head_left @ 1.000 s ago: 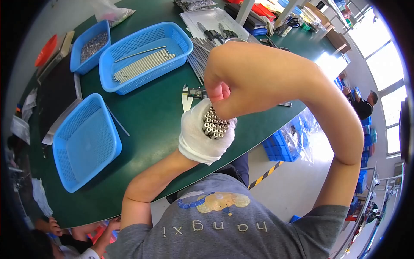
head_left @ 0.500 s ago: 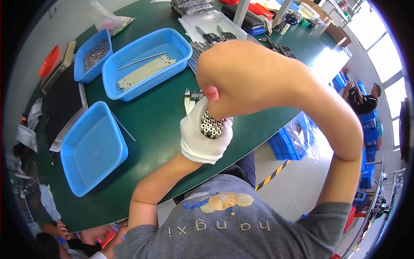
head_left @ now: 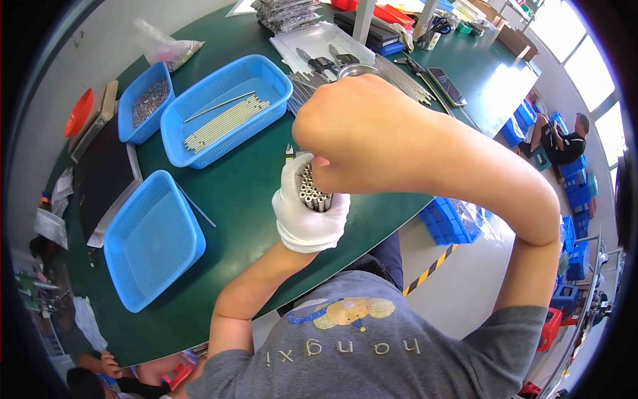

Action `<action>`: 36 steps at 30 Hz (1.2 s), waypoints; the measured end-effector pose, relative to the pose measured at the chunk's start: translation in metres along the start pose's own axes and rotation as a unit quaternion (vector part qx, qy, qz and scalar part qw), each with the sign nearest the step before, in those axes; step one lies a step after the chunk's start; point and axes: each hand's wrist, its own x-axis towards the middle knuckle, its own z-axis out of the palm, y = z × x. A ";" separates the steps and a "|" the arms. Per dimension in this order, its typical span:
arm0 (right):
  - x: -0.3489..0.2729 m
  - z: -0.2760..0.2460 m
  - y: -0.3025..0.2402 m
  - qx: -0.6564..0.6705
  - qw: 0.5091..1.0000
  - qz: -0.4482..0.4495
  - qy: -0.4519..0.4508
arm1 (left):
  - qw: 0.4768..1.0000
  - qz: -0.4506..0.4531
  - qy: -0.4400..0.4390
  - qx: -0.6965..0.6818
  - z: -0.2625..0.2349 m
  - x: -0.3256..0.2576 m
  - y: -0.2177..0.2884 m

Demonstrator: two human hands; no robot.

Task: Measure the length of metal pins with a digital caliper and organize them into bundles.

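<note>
A bundle of short metal tubes (head_left: pixel 314 191) is gripped upright in the gloved left hand (head_left: pixel 308 216), above the near edge of the green table (head_left: pixel 252 199); the open tube ends are turned up toward the camera, so the long axis runs roughly straight up at the viewer. The white glove is wrapped tightly around the bundle, fingers curled closed. The bare right hand (head_left: pixel 355 136) is brought in from above, wrist bent sharply, elbow raised high, fingertips pinched onto one tube at the top of the bundle. A blue basket of long rods (head_left: pixel 222 110) is seen beyond, and another blue basket (head_left: pixel 153 239) lies to the left.
</note>
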 end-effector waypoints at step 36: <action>-0.071 0.219 0.270 0.352 0.535 0.409 0.650 | 0.988 -0.100 -0.091 -0.077 -0.005 0.000 0.016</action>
